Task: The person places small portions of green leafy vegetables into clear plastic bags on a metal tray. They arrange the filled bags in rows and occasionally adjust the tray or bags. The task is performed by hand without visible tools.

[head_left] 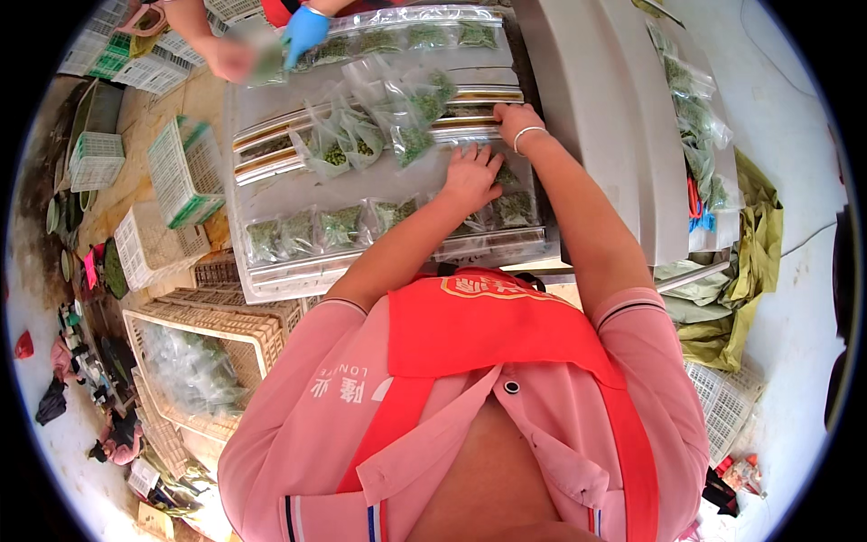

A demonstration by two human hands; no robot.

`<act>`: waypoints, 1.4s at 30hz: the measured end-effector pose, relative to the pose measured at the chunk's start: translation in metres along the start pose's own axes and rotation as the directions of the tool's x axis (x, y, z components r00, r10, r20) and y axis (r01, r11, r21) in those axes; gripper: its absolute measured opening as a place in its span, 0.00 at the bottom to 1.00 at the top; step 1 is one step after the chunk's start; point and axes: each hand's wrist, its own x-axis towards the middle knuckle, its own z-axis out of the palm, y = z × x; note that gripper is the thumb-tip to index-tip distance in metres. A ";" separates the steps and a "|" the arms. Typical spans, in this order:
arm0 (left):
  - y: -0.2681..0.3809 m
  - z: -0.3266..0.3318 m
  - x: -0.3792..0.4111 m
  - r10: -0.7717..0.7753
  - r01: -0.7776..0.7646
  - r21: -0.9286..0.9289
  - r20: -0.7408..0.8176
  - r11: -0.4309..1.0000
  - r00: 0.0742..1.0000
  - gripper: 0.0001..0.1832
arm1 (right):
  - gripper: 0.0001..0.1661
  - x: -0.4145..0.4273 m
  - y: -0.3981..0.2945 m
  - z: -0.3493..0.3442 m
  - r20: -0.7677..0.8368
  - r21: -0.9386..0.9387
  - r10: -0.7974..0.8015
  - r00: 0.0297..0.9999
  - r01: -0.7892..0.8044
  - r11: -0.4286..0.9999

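Observation:
My left hand (pixel 474 175) lies with spread fingers on clear plastic bags near the right side of a flat steel sealing bed, apparently a vacuum sealer's. My right hand (pixel 520 125) touches the right end of a metal sealing bar (pixel 467 123); its curled fingertips are partly hidden. Across the middle bars lie open-necked bags (pixel 339 150) of small round green produce. A row of filled bags (pixel 339 227) lies along the near bar (pixel 399 254), partly under my left forearm. Another row (pixel 427 37) lies along the far bar.
A co-worker's blue-gloved hand (pixel 305 34) and bare hand (pixel 234 57) are at the bed's far left corner. The steel lid (pixel 582 135) stands to the right, with filled bags (pixel 691 108) beyond it. Plastic crates (pixel 186 169) stand left; a beige crate (pixel 267 335) holds bags.

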 end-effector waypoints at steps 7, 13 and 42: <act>-0.001 -0.001 -0.008 0.020 -0.032 -0.096 -0.122 0.995 0.992 0.23 | 0.05 -0.009 -0.002 0.017 -0.170 -0.065 -0.026 0.985 0.015 0.998; -0.041 -0.044 -0.074 -0.578 0.450 -0.528 -0.098 0.720 0.810 0.18 | 0.12 0.004 0.001 0.029 -0.305 0.202 0.365 0.880 -0.315 0.928; -0.075 -0.080 -0.041 -0.651 0.401 -0.880 0.151 0.254 0.744 0.09 | 0.11 -0.055 -0.035 0.061 -0.203 0.748 0.176 0.963 0.037 0.662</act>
